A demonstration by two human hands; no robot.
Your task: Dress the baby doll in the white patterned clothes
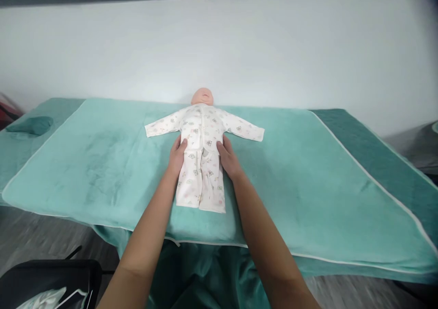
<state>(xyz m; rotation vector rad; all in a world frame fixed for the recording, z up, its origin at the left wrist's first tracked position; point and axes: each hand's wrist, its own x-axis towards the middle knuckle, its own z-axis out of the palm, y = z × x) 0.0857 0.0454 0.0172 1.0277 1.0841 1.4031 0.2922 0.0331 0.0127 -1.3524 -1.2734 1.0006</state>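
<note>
A baby doll (202,96) lies face up on a teal blanket (290,177), dressed in a white printed suit (201,163) with its sleeves spread out to both sides. My left hand (178,155) rests against the doll's waist on the left side, thumb on top of the cloth. My right hand (228,157) presses the waist from the right side. Both hands cup the doll's hips between them, fingers together along its sides.
The blanket covers a bed with a darker teal sheet (376,154) against a white wall. A small teal pillow (30,125) lies at the far left. A black container (51,281) with white cloth sits low at the front left.
</note>
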